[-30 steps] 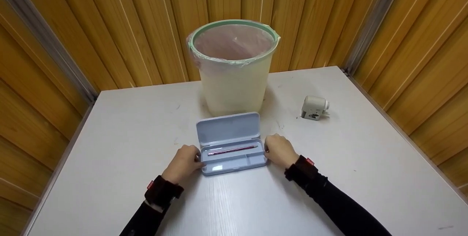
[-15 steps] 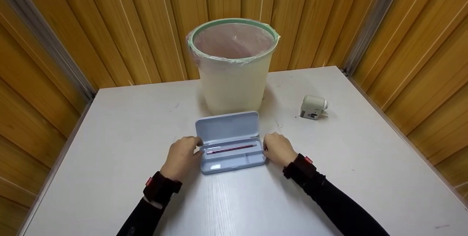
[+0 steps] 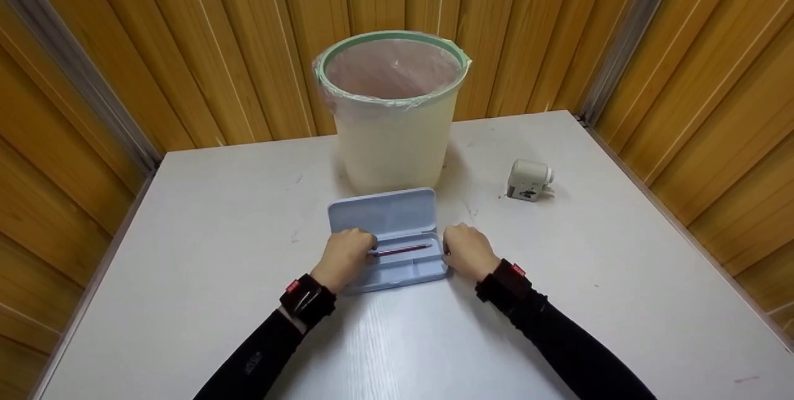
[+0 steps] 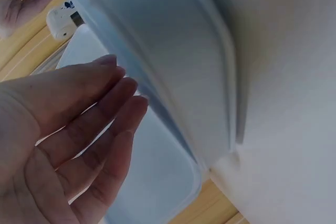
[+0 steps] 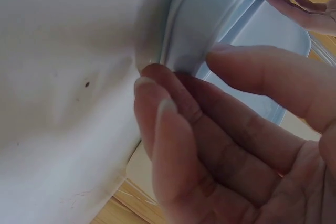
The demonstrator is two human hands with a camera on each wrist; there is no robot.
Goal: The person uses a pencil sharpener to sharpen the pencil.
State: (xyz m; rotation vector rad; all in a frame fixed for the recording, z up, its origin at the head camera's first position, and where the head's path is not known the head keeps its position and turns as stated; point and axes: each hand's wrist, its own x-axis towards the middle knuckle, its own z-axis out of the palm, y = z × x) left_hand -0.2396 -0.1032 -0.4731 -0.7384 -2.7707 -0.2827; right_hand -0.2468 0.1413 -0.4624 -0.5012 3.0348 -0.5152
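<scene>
An open light-blue pencil case (image 3: 412, 276) lies on the white table, its lid (image 3: 391, 211) tipped back. Inside its rear compartment is a dark red pencil (image 3: 403, 250), lying lengthwise. My left hand (image 3: 346, 257) reaches over the left part of the case and covers the pencil's left end, with thumb and fingertips drawn together on it. The left wrist view shows those fingertips (image 4: 123, 74) meeting at the case wall, which hides the pencil. My right hand (image 3: 469, 252) holds the case's right end; in the right wrist view its thumb (image 5: 226, 56) is at the rim, fingers below.
Directly behind the case stands a cream waste bin (image 3: 397, 139) with a green rim and a thin pinkish liner. A small off-white boxy device (image 3: 529, 180) with a white knob sits at the right rear. Wood-patterned walls (image 3: 248, 46) enclose the table (image 3: 217, 201).
My left hand has moved from the case's left edge rightward over the tray, onto the pencil's left end. My right hand stays at the right end; the pencil lies as before.
</scene>
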